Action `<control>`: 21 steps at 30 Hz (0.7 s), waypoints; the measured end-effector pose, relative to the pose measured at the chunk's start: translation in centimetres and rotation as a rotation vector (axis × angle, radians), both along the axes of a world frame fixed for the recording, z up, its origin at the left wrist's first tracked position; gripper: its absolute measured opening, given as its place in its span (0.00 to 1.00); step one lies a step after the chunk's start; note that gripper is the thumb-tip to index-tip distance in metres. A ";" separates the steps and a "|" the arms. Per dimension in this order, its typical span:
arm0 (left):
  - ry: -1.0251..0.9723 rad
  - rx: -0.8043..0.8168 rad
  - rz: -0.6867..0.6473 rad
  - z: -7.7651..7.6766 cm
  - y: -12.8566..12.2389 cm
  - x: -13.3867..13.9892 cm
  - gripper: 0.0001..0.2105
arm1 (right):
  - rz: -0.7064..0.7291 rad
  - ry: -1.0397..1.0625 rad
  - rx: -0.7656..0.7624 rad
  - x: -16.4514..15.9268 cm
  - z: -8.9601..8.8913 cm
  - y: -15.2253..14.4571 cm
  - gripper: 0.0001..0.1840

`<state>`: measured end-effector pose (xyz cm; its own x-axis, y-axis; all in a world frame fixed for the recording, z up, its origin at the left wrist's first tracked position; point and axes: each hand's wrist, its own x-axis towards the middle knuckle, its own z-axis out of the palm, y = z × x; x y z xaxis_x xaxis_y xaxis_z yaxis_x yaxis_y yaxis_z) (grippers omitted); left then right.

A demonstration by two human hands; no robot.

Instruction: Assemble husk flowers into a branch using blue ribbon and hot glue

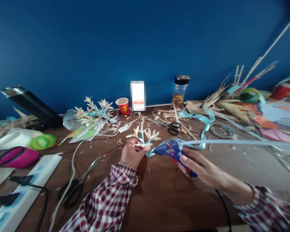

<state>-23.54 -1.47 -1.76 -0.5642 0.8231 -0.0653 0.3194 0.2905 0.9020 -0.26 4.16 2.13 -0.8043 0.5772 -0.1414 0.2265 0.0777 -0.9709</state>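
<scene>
My left hand [132, 153] is closed around the stem of a small spray of pale dried-husk flowers [151, 135] with light blue-wrapped stems. A light blue ribbon [203, 129] trails from near that hand towards the back right. In my right hand [195, 162] is a blue glue gun [168, 149], its red light lit and its nozzle pointing at the flower stem, close beside my left fingers. A long translucent glue stick [232, 141] sticks out of the back of the gun. Whether the nozzle touches the stem I cannot tell.
Scissors [78, 187] lie at the left near a white power strip [33, 190]; a second pair [173, 128] lies behind the flowers. At the back stand a red paper cup [123, 106], a glass jar [180, 91] and finished-looking husk flowers [93, 111]. Husk scraps litter the table.
</scene>
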 end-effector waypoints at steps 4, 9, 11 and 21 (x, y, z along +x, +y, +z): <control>0.020 -0.022 0.017 0.6 -0.1 0.1 0.17 | 0.012 -0.004 0.006 -0.6 -0.1 -0.1 0.19; 0.104 -0.030 0.070 0.3 -0.3 0.1 0.19 | 0.018 -0.001 0.040 -1.1 -0.5 -0.4 0.17; 0.053 0.000 0.035 0.0 -0.4 0.0 0.20 | 0.012 -0.010 0.043 -1.2 -0.7 -0.4 0.17; -0.151 -0.006 -0.047 0.1 -0.4 -0.3 0.22 | -0.030 -0.077 0.046 -1.3 -1.5 -0.7 0.18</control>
<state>-23.86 -1.90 -1.61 -0.5083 0.8478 -0.1515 0.1939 0.2841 0.9390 -1.59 3.48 0.67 -0.7743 0.6082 -0.1747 0.3028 0.1138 -0.9462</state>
